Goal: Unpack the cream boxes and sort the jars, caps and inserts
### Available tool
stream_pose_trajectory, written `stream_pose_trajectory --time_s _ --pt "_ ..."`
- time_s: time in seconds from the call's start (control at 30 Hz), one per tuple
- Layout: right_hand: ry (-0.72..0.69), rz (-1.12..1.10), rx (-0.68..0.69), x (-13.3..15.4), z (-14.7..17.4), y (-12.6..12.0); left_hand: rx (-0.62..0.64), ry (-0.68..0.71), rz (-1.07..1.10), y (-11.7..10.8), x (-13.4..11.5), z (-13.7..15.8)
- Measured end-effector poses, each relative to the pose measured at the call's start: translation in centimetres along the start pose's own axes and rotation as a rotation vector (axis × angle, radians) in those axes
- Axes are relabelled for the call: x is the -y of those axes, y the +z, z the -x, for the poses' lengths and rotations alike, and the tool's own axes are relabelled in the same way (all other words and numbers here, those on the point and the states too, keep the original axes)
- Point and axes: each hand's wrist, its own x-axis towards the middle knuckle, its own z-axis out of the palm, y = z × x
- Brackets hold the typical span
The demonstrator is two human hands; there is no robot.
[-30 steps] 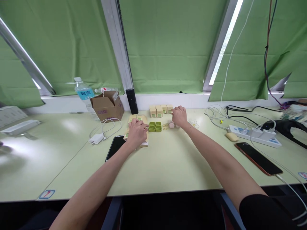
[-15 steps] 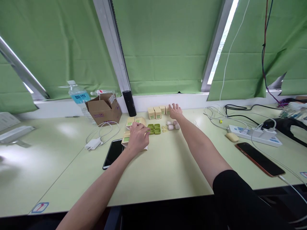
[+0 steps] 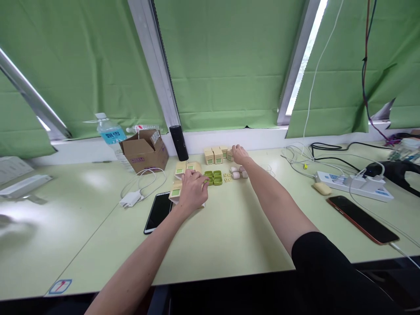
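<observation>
My right hand (image 3: 240, 154) is at the back of the table, its fingers closed on a small beige box (image 3: 229, 155) at the right end of a group of similar boxes (image 3: 209, 157). My left hand (image 3: 193, 189) hovers over or rests on beige boxes with green labels (image 3: 176, 191); its fingers are bent and apart, and I see nothing held in them. Beside its fingertips sit small green square trays (image 3: 217, 180). To their right lie tiny yellowish pieces (image 3: 227, 177) and several pale pink cylinders (image 3: 235, 175), partly behind my right wrist.
A dark phone (image 3: 158, 212) lies left of the boxes, near a white charger (image 3: 130, 198). Behind are a cardboard box (image 3: 146, 153), a water bottle (image 3: 113, 136) and a black cylinder (image 3: 179, 143). On the right are a power strip (image 3: 354, 186), cables and another phone (image 3: 362, 218).
My right hand has lowered and its spread fingers have closed on the rightmost small box, which looks slightly turned. My left hand stays over the labelled boxes. The view has shifted slightly.
</observation>
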Motion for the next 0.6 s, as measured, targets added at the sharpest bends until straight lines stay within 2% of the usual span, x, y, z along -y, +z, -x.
stream_pose_trajectory --time_s 0.17,0.33,0.43,0.47,0.53,0.6 --pt "0.154 -0.099 -0.030 0.8 1.1 -0.6 0.004 -0.007 0.027 0.1 -0.1 0.0" --pt "0.129 -0.182 -0.142 0.8 2.8 -3.6 -0.028 -0.026 0.082 -0.5 -0.3 0.1" --pt "0.002 -0.247 -0.207 0.4 5.8 -5.5 -0.079 -0.085 0.158 -1.2 -0.7 0.0" --pt "-0.105 -0.336 -0.221 0.3 7.4 -6.0 -0.087 -0.110 0.200 -1.4 -0.9 -0.1" --pt "-0.302 -0.501 -0.168 0.1 11.2 -6.7 -0.054 -0.148 0.320 -1.6 -1.7 -0.3" --pt "-0.416 -0.611 -0.041 -0.1 15.4 -7.1 0.056 -0.160 0.463 -1.4 -2.6 -0.6"
